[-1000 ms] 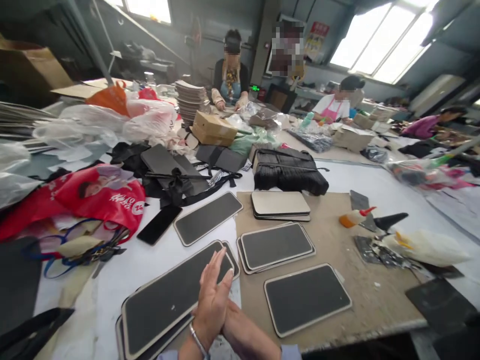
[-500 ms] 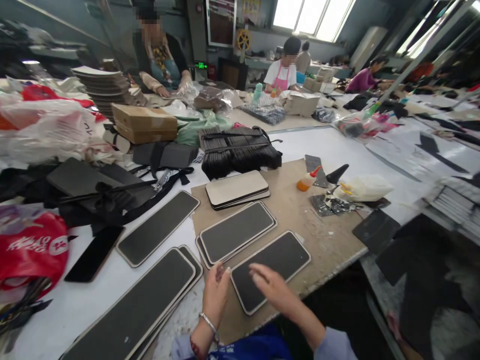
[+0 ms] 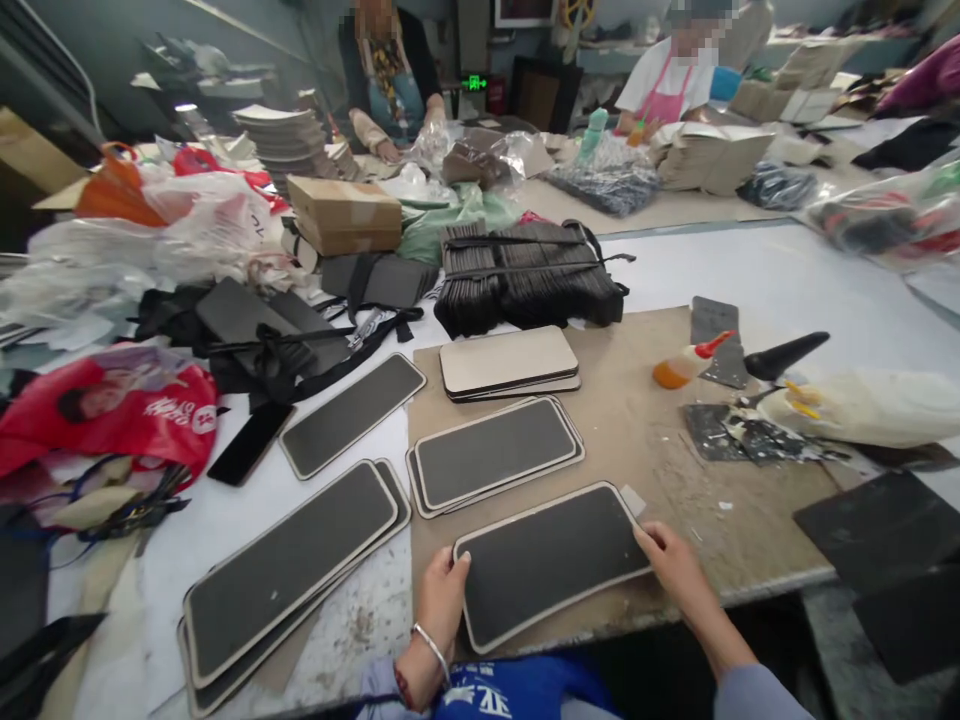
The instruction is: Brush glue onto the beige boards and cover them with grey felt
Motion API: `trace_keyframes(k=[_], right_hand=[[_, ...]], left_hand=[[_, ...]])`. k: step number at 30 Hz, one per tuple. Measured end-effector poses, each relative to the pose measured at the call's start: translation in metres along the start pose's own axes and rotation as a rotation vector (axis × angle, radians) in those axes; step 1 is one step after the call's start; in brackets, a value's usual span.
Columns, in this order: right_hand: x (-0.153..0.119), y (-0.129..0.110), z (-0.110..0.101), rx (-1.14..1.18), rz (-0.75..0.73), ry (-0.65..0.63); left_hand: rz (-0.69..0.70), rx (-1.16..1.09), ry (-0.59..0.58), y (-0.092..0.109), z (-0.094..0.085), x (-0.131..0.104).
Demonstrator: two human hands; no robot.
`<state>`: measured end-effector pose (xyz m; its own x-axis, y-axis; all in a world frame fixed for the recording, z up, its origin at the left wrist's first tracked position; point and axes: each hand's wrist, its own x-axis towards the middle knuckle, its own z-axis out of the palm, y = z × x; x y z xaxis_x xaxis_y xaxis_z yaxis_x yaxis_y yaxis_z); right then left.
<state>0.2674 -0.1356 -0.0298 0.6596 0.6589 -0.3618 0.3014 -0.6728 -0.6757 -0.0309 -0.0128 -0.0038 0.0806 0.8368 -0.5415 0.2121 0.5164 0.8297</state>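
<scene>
A dark rectangular panel with a pale border and rounded corners (image 3: 551, 565) lies at the table's front edge, between my hands. My left hand (image 3: 441, 605), with a bracelet on its wrist, grips the panel's left end, thumb on top. At the right end my right hand (image 3: 671, 560) pinches the edge; its fingertips underneath are hidden. Just behind is a small stack of similar panels (image 3: 495, 450). To the left lies another stack of longer-looking panels (image 3: 292, 570), with a single panel (image 3: 352, 415) beyond it.
Pale-topped panels (image 3: 510, 360) and a strapped black bundle (image 3: 529, 275) sit farther back. On the right are an orange glue bottle (image 3: 679, 368), a black-handled tool (image 3: 787, 355) and a white plastic bag (image 3: 862, 405). A phone (image 3: 251, 443) lies left. Co-workers sit across the table.
My hands have moved from hovering over the panel to gripping its two ends. My right hand went right, and the panel has turned slightly. The view has swung left.
</scene>
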Motion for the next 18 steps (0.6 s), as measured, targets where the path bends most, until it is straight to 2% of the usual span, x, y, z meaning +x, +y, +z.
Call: trace_keyframes(k=[2,4,7,9,13,18], right_hand=[[0.002,-0.007,-0.011,0.168,0.01,-0.086],[0.01,-0.022,-0.016,0.277,0.021,-0.133],[0.039,-0.059,-0.009,0.284,-0.062,-0.162],[0.064,-0.082,0.005,0.149,-0.186,-0.128],[0.109,-0.109,0.036,-0.184,-0.374,0.06],[0.132,-0.115,0.05,-0.376,-0.33,0.087]], left_hand=[[0.044,-0.003,-0.011,0.014,-0.004,-0.005],[0.109,0.017,0.036,0.033,-0.009,-0.001],[0.207,0.127,0.174,0.063,-0.018,0.024],[0.261,0.286,0.289,0.075,-0.023,0.047],[0.305,0.555,0.442,0.077,-0.023,0.086],[0.313,0.65,0.566,0.062,-0.013,0.101]])
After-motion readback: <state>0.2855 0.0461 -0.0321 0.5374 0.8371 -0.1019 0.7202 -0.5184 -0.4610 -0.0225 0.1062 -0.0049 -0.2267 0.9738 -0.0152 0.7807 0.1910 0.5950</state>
